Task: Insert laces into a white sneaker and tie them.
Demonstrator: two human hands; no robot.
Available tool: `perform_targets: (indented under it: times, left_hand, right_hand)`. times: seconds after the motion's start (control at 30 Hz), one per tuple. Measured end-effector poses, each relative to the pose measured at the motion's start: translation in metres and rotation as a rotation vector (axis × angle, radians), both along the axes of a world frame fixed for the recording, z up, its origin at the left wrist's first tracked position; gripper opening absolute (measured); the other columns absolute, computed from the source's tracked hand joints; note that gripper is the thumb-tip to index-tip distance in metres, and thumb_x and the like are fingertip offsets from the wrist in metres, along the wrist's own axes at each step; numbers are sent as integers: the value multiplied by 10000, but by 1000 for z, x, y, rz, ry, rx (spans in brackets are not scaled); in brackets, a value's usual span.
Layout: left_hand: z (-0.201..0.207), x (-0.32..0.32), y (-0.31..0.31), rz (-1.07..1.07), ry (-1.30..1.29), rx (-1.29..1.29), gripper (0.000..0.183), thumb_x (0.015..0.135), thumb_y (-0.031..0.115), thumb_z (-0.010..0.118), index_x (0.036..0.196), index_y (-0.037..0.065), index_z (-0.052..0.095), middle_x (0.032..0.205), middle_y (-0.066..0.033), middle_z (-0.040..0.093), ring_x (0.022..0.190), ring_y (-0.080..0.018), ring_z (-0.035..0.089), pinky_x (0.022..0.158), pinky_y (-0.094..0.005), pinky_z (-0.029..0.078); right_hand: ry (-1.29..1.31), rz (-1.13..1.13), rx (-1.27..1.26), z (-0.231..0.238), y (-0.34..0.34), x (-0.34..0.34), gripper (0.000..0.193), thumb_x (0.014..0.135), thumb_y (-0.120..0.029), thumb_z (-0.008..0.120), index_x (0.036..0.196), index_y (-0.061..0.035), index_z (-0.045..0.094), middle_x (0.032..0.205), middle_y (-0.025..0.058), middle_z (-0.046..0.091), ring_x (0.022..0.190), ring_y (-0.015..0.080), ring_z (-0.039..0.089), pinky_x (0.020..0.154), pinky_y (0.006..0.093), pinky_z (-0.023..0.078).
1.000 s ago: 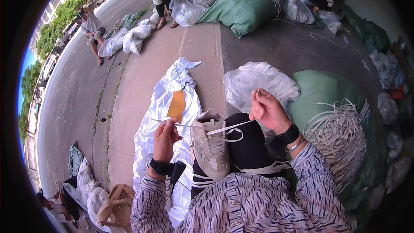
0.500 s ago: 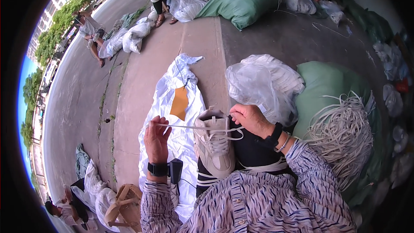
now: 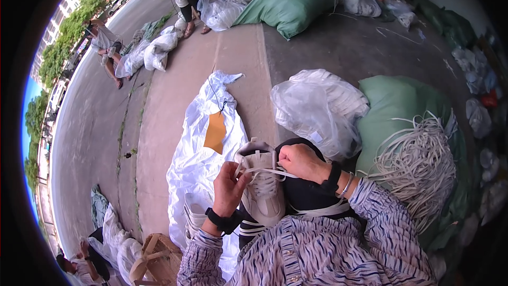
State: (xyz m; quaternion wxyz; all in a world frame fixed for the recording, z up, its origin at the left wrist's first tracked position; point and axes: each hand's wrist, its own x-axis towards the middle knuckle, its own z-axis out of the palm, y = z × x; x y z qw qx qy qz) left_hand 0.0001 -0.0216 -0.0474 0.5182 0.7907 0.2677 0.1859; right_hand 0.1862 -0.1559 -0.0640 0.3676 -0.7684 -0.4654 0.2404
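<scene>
A beige and white lace-up sneaker (image 3: pixel 263 201) rests on my lap, its toe toward me. The shoelace (image 3: pixel 267 170) runs crosswise over the upper part of the lacing. My left hand (image 3: pixel 229 188) pinches the lace at the left edge of the shoe's opening. On the other side my right hand (image 3: pixel 304 162) is closed on the lace, just right of the tongue. Lower eyelets are laced in a criss-cross. Part of another white shoe (image 3: pixel 195 213) shows beside my left wrist.
A white sheet (image 3: pixel 185 164) with a yellow-brown piece (image 3: pixel 215 132) lies on the ground to the left. Right of my lap are a clear plastic bag (image 3: pixel 317 108) and a green sack (image 3: pixel 397 100) topped with loose laces (image 3: pixel 418 169). A woven basket (image 3: pixel 161 259) stands lower left. Other people sit farther off.
My left hand has moved right and slightly down, from well left of the shoe to its edge. The lace stretched between my hands is now shorter. My right hand has shifted slightly.
</scene>
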Motion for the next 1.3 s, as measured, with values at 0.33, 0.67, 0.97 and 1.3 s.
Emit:
perform_targets:
  times: [0.33,0.67,0.97,1.3]
  left_hand:
    - [14,-25,8,27,-53,-311,93,920,135,523,927,42,529,666,38,471,559,-32,380,505,-172,340]
    - [53,-31,74,293,-605,-812,244,990,313,367,862,130,465,545,63,259,469,-55,228,430,-220,210]
    - [35,-18,57,275,-196,-191,254,986,266,403,974,46,531,592,61,375,498,-16,313,439,-186,249]
    - [-9,-5,9,-50,-73,-349,195,967,178,443,921,20,549,745,8,530,654,-66,473,599,-208,401]
  right_hand:
    - [92,179,-102,11,4,3,89,779,-103,571,795,-18,590,690,158,614,686,324,614,630,384,483]
    - [-316,356,235,13,8,21,196,723,-84,635,911,-111,589,847,107,552,830,311,594,703,398,479]
    - [-441,509,21,16,20,22,149,732,-109,663,877,-119,630,892,78,528,879,274,561,713,380,468]
    - [-353,445,-314,21,35,11,154,756,-190,550,723,-87,660,927,106,563,987,305,494,826,465,363]
